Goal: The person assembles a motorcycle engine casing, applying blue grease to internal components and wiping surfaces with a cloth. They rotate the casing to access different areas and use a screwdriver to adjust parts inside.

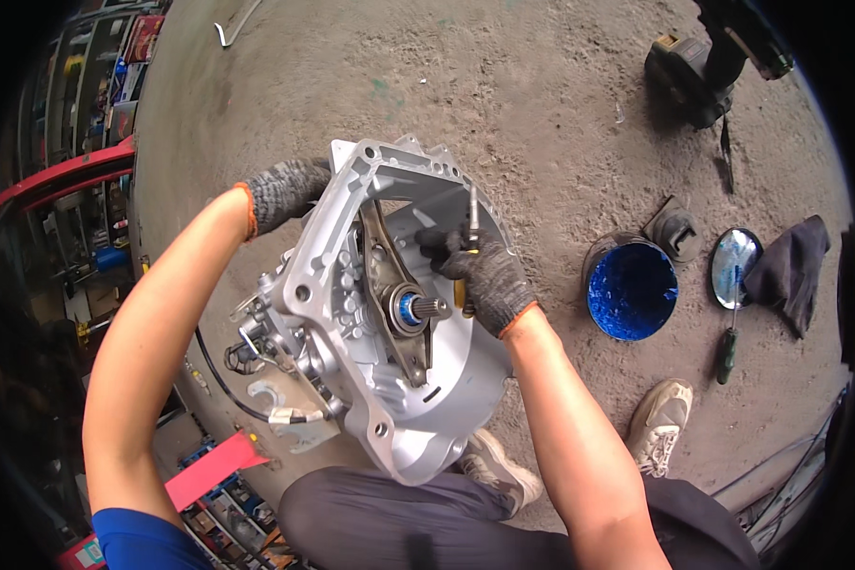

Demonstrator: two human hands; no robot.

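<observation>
A silver gearbox (337, 223) stands tilted in front of me, its open bell housing facing up. Inside are a metal clutch release fork (380, 266) and a splined input shaft (434, 308) with a blue ring round its base. My left hand (290, 193), in a grey knit glove, grips the housing's far left edge; its fingertips are hidden behind the metal. Over the housing's right side, my gloved right hand (489, 275) is closed on a screwdriver (474, 211) with a yellow and black handle, its shaft pointing away from me. Those fingers are right of the fork.
On the concrete floor to the right are a blue-stained can (594, 261), a round lid (731, 255), a green-handled screwdriver (729, 356) and a dark cloth (796, 271). A cordless power tool (703, 81) lies farther off. Loaded shelves (76, 104) line the left. My shoes flank the work.
</observation>
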